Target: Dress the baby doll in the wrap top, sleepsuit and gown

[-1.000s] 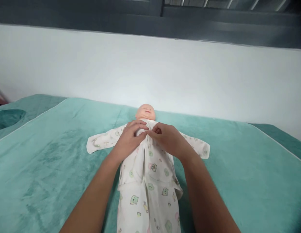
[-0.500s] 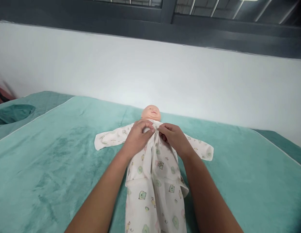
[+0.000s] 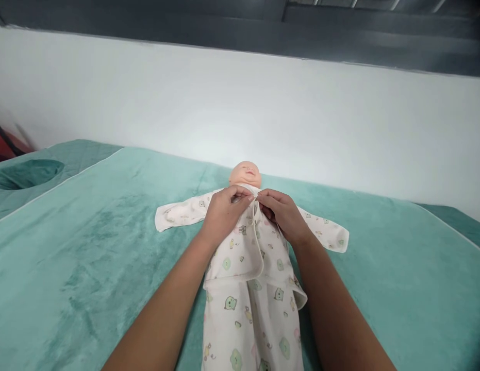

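White printed cloth at the centre: the jacket is on the doll, which lies face up on the teal cover, head toward the wall. Both hands are up at the chest, just below the chin. The left hand has thumb and finger together, clamped on the jacket's front edge; the right hand pinches cloth right beside it, fingertips nearly meeting. That paired hold seems meant to keep the 2 edges close and steady. Whatever fastening sits between them is too small to tell. Below, the front edge hangs loose, curving to a rounded corner over the matching trousers. The 2 sleeves spread wide on either side, which probably leaves the chest free for the fingers; both forearms come in from below.
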{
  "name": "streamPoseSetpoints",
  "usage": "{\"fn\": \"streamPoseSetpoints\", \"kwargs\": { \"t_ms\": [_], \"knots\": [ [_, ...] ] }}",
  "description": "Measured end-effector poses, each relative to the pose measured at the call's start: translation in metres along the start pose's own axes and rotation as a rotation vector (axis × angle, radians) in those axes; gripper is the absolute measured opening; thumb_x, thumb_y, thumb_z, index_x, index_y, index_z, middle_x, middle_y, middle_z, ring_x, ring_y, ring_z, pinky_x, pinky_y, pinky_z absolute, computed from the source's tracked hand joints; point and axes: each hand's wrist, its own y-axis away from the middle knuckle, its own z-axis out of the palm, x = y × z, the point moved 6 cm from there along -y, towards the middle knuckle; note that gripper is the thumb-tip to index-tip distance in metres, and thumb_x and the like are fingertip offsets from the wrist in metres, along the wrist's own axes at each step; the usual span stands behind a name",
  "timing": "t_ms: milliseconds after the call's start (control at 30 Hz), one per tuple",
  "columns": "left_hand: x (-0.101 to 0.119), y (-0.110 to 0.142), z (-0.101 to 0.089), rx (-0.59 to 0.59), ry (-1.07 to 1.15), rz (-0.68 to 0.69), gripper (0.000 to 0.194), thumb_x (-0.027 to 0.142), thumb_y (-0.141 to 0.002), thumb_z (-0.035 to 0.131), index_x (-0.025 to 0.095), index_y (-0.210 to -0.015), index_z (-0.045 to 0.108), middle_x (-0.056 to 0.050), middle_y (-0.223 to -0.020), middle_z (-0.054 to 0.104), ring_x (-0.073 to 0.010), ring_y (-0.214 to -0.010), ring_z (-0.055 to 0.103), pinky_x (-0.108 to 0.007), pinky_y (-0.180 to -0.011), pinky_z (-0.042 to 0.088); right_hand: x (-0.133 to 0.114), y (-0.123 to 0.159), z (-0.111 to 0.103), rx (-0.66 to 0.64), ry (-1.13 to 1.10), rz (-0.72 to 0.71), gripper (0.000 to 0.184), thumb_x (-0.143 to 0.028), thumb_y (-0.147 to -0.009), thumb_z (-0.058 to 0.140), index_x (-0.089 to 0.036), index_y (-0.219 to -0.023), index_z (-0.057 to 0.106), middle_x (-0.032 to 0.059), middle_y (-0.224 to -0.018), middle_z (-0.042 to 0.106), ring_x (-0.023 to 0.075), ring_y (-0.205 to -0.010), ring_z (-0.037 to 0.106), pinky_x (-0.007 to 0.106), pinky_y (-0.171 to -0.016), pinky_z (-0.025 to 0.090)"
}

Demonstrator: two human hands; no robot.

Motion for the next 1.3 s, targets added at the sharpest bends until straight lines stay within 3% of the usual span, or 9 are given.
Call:
{"fn": "streamPoseSetpoints", "kwargs": {
  "t_ms": [333, 500, 700, 933, 1300],
  "knots": [
    [-0.0009, -0.0025, 0.0001, 0.046, -0.097, 0.000, 0.012, 0.030, -0.078, 0.061, 0.020, -0.077, 0.069, 0.000, -0.082, 0.071, -0.0156, -0.079, 0.063, -0.026, -0.072, 0.045, 0.0021, 0.0006, -0.0010, -0.034, 0.002, -0.035, 0.024, -0.043, -0.084, 0.058, -0.020, -0.077, 0.059, -0.0055, -0.055, 0.041, 0.0080, -0.049, 0.034, 0.022, -0.046, 0.022],
    [-0.0010, -0.0007, 0.0003, 0.010, -0.082, -0.017, 0.014, 0.030, -0.079, 0.060, 0.021, -0.079, 0.071, 0.000, -0.079, 0.072, -0.0156, -0.077, 0.063, -0.025, -0.069, 0.044, 0.0037, 0.0004, -0.0037, -0.097, 0.017, -0.009, 0.023, -0.043, -0.078, 0.066, -0.023, -0.088, 0.059, -0.0064, -0.059, 0.041, 0.0081, -0.051, 0.037, 0.021, -0.047, 0.027],
    [0.0001, 0.0013, 0.0014, -0.021, -0.012, 0.016, 0.019, 0.037, -0.081, 0.060, 0.022, -0.088, 0.071, 0.000, -0.089, 0.071, -0.0158, -0.086, 0.064, -0.025, -0.077, 0.045, -0.0007, 0.0015, -0.0022, -0.105, 0.072, -0.008, 0.028, -0.044, -0.074, 0.070, -0.023, -0.088, 0.059, -0.0064, -0.062, 0.044, 0.0071, -0.050, 0.038, 0.022, -0.047, 0.026],
    [-0.0046, -0.0004, 0.0019, -0.001, -0.017, -0.018, 0.024, 0.025, -0.078, 0.058, 0.022, -0.100, 0.067, 0.000, -0.090, 0.069, -0.0135, -0.084, 0.064, -0.023, -0.077, 0.045, -0.0016, 0.0007, -0.0002, -0.131, 0.074, -0.024, 0.030, -0.044, -0.074, 0.071, -0.022, -0.090, 0.058, -0.0056, -0.067, 0.048, 0.0061, -0.051, 0.037, 0.021, -0.047, 0.026],
    [0.0048, 0.0009, 0.0008, 0.033, -0.193, 0.032, 0.019, 0.019, -0.074, 0.056, 0.023, -0.089, 0.066, 0.000, -0.089, 0.068, -0.0146, -0.082, 0.062, -0.024, -0.072, 0.046, -0.0055, 0.0019, 0.0021, -0.137, -0.005, -0.046, 0.028, -0.037, -0.073, 0.071, -0.020, -0.091, 0.058, -0.0041, -0.076, 0.052, 0.0054, -0.053, 0.039, 0.020, -0.048, 0.030]
  ]
}}
